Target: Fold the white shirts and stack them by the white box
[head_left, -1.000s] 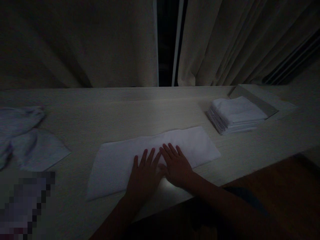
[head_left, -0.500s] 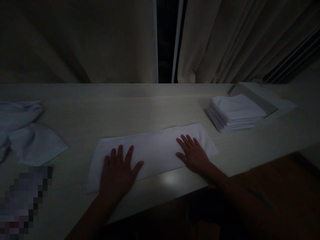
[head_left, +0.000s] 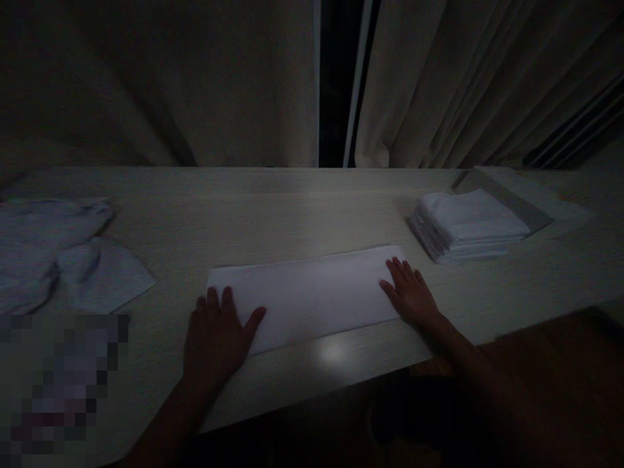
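A: Left hand (head_left: 214, 338), flat and open, fingers spread, presses the near-left end of the long white folded cloth strip (head_left: 307, 296). Right hand (head_left: 412, 296), also open and flat, rests on its right end. Neither hand grips anything. The strip lies lengthwise on the pale wood-grain counter (head_left: 292, 214), close to its near edge.

B: Risk?

A: Probably skew. Uneven pressure from the two palms could drag one end, wrinkling the layers or spoiling the straight fold. The near edge is also close, so a pull toward the body might slide a corner off the counter.

B: Surroundings?

A: A neat stack of folded white cloths (head_left: 468, 224) sits just beyond the right hand; a loose rumpled pile of white cloths (head_left: 58, 250) lies well apart at far left.

B: What cannot be made out?

A: The dim light hides the cloth's weave and layer count. The lower-left corner is pixelated; the left fingertips blend into the cloth's end; beige curtains (head_left: 195, 84) close the background.
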Demonstrator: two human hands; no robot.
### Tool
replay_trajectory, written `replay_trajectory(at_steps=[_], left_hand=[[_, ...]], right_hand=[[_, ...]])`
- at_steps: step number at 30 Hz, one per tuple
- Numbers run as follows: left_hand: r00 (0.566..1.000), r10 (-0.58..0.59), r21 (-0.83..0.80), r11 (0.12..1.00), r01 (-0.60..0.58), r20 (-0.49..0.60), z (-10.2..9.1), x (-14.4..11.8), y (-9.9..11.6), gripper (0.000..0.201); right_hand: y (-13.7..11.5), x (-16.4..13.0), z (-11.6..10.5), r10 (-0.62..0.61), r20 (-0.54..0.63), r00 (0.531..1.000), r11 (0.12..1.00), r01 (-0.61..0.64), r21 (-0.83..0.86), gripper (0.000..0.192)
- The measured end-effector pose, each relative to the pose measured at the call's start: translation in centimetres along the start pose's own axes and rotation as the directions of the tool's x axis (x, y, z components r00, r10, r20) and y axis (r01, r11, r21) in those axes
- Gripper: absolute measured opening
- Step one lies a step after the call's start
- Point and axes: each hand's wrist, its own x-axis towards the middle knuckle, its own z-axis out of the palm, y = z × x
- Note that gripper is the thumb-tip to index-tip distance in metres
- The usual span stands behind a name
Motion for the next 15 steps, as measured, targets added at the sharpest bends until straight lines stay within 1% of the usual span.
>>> replay_trajectory(at_steps=[6,8,10,12,13,15], left_hand=[[1.000,-0.001,-0.013,1.000,0.001,-0.027,0.0,-0.1,0.0,0.094],[1.000,-0.003,-0.018,1.000,0.003,-0.024,-0.1,-0.2,0.1,0.094],[1.000,-0.009,-0.023,1.000,0.009,-0.017,0.0,-0.3,0.3,0.094],[1.000,-0.016,-0.033,0.999,0.015,-0.017,0.1,-0.3,0.8,0.093],[1.000,-0.019,-0.044,0.999,0.018,-0.019,0.1,-0.2,1.1,0.093],[0.999,-0.021,-0.079,0.997,0.019,-0.024,0.0,0.0,2.0,0.093]], right_hand=[[0.1,0.1,0.4,0.037,-0.004,0.999,0.999,-0.037,-0.008,0.072],[0.2,0.1,0.3,0.050,0.004,0.999,0.999,-0.050,-0.004,0.072],[-0.2,0.1,-0.1,0.055,-0.014,0.998,0.998,-0.055,-0.013,0.072],[-1.6,0.0,-0.8,0.045,-0.067,0.997,0.999,-0.047,-0.028,0.070],[-2.9,0.0,-1.2,0.024,-0.092,0.995,0.999,-0.027,-0.028,0.069],[-6.5,-0.3,-2.2,-0.069,-0.108,0.992,0.998,0.069,-0.004,0.065]])
